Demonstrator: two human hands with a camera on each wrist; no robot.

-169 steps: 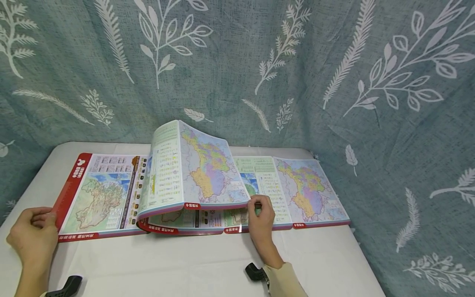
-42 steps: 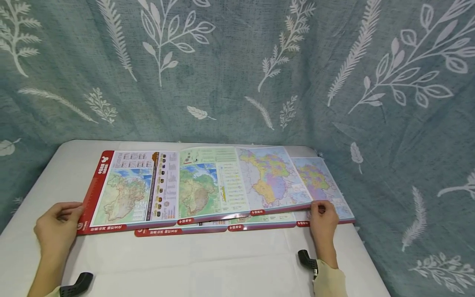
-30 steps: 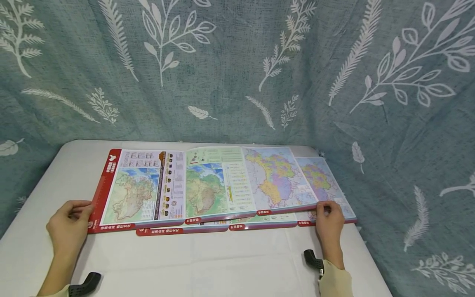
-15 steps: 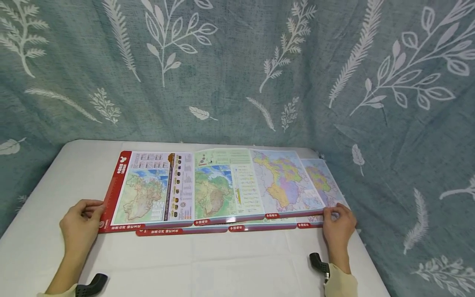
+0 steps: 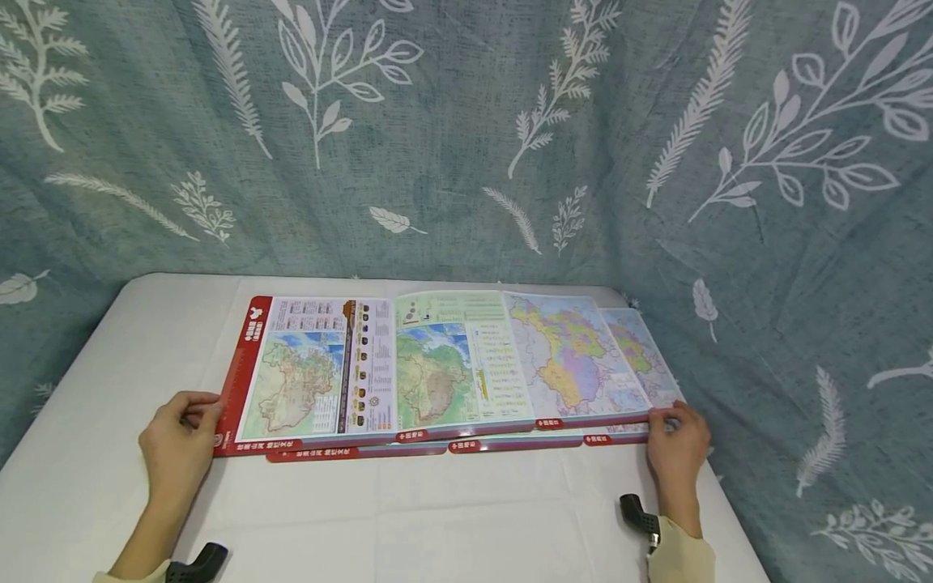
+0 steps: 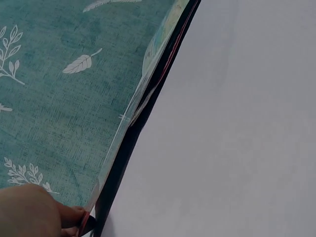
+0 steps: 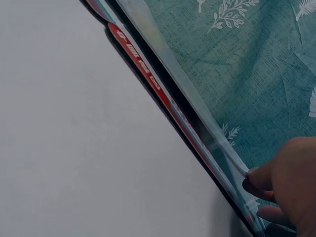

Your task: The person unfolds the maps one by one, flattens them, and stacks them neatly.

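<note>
An unfolded map sheet (image 5: 430, 372) with a red left border spreads over a second, matching map sheet (image 5: 645, 348), whose right end and front strip show beneath it. My left hand (image 5: 178, 441) pinches the upper sheet's red left edge near the front corner. At the other end, my right hand (image 5: 678, 445) pinches its front right corner between thumb and fingers. In the right wrist view, a dark gap separates the upper sheet's edge from the lower sheet, and my right hand (image 7: 294, 187) holds that raised edge. The left wrist view shows my left hand (image 6: 29, 212) gripping the other end.
A white-covered table (image 5: 408, 518) bears both sheets. A teal curtain (image 5: 437, 146) with white leaf prints hangs behind and to the right. Black wrist devices (image 5: 200, 563) sit at both forearms.
The upper map sheet was bent up at first, then lay spread out. Both hands have since shifted it rightward over the lower sheet, which stays in place.
</note>
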